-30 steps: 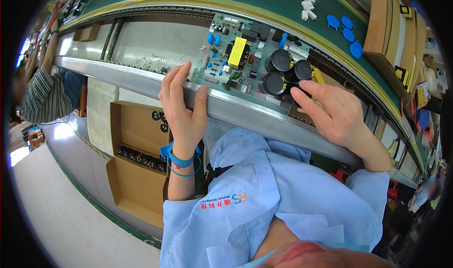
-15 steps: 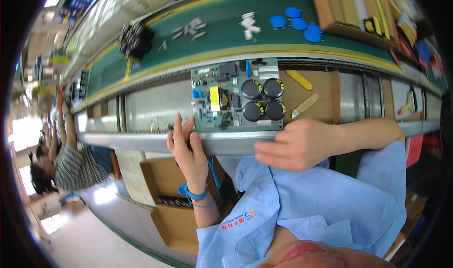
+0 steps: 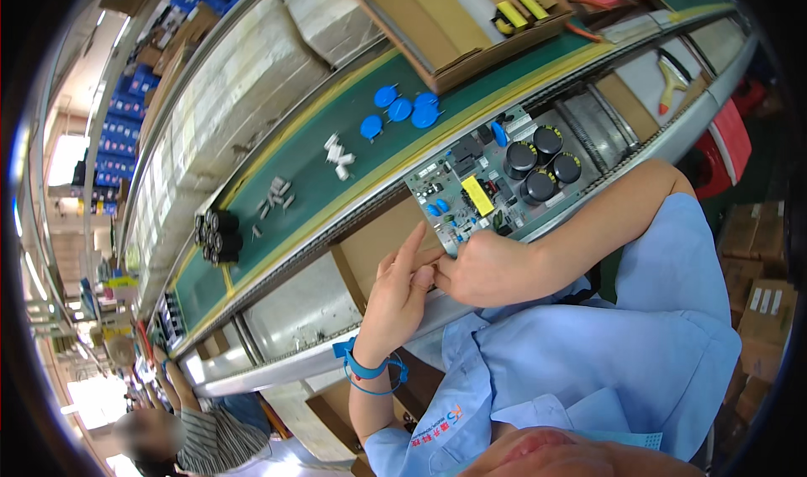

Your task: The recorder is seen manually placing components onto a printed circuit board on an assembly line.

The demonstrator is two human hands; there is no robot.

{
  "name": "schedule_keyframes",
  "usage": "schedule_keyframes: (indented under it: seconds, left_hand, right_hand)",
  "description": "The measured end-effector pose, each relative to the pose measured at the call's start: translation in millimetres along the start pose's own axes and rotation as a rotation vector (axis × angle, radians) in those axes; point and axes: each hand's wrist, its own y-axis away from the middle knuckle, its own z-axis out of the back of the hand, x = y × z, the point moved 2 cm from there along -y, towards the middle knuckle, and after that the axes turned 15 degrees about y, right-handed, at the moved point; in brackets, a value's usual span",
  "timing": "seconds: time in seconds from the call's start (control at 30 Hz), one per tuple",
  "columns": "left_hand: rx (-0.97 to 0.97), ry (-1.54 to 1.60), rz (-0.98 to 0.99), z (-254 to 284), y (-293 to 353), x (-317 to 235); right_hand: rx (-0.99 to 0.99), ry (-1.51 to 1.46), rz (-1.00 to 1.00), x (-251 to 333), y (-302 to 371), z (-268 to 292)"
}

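Note:
A green circuit board (image 3: pixel 464 210) lies across the rails of the line, fitted with several black round capacitors (image 3: pixel 539 186), a yellow-wrapped transformer (image 3: pixel 477 195) and small blue parts. At its near left corner my two hands meet. My left hand (image 3: pixel 397 302), with a blue band at the wrist, has its index finger stretched along the board's edge and its thumb apart. My right hand (image 3: pixel 489 268) is closed over the near edge, its fingertips bent in beside the left hand's. What those fingertips hold, if anything, is hidden.
Beyond the rails, a green bench strip holds blue disc parts (image 3: pixel 399 110), white parts (image 3: pixel 339 156), grey parts (image 3: pixel 275 197) and black capacitors (image 3: pixel 218 235). A cardboard box (image 3: pixel 458 61) stands at the back. A brush (image 3: pixel 672 82) lies far right. Another person (image 3: pixel 206 443) works at left.
The view has turned, tilting the line. The board has shifted right along the rails, covering the yellow-handled tool. My right hand has come to the board's left corner, beside my left hand.

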Motion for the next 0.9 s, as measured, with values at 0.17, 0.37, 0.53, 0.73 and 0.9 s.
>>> schedule_keyframes:
  seconds: [0.17, 0.37, 0.53, 0.73, 0.9]
  left_hand:
    - [0.159, 0.046, -0.064, 8, -34, 3]
    - [0.063, 0.318, 0.029, 56, -55, 37]
    - [0.009, 0.317, 0.026, 56, -63, 65]
    - [-0.002, 0.1, -0.041, 44, -60, 67]
    - [-0.048, 0.041, -0.049, 44, -54, 62]
  right_hand:
    - [0.185, 0.009, -0.234, -25, 40, 2]
    - [0.441, 0.052, -0.557, -63, 102, -3]
    - [0.598, 0.127, -0.918, -100, 155, 2]
    - [0.712, 0.298, -1.186, -139, 225, -2]
    - [0.716, 0.437, -1.334, -176, 272, -22]
